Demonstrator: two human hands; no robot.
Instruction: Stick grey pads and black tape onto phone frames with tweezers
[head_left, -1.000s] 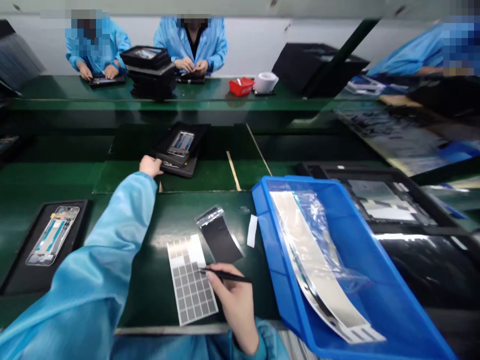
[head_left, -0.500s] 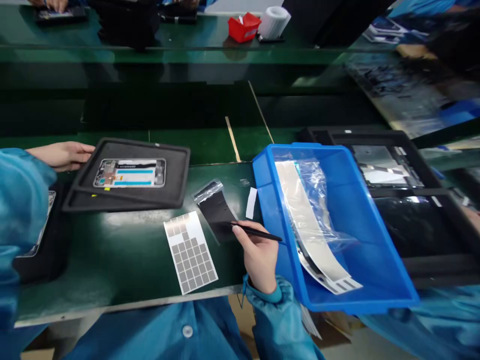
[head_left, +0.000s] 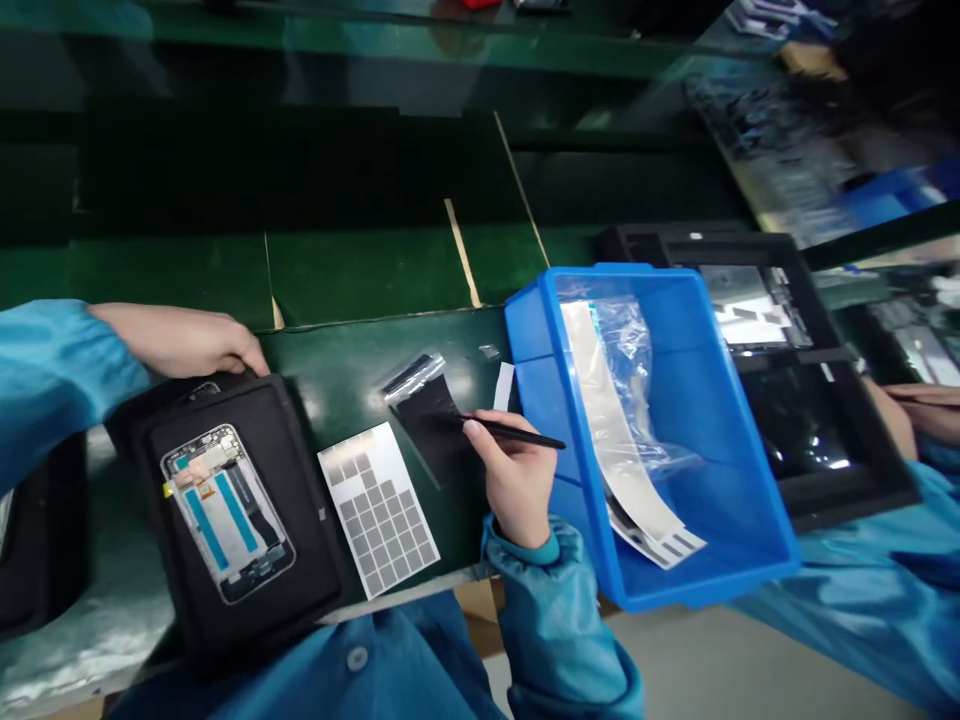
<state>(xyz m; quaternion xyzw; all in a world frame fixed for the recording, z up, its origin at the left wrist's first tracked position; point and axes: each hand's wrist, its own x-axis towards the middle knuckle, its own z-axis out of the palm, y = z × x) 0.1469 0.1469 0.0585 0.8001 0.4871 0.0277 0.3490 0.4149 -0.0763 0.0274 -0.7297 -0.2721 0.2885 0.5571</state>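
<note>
Curling the left hand point(head_left: 180, 340) over the far edge of a black tray point(head_left: 311, 545), long side slanting toward the chest, phone frame point(head_left: 227, 513) inside and nearer that hand — pinching a thin black pen point(head_left: 517, 433) in the right hand point(head_left: 514, 480), tip on a dark sheet point(head_left: 424, 425) just beyond the tray.

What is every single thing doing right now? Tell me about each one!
Black foam tray: lying flat, holding a phone frame.
Left hand: resting against the tray's edge.
Right hand: pinching a slim black pen.
Grey-squared white label sheet: flat, some squares gone.
Black film piece: flat, pen tip above it.
Blue plastic bin: upright, holding a clear bag and a label strip.
</note>
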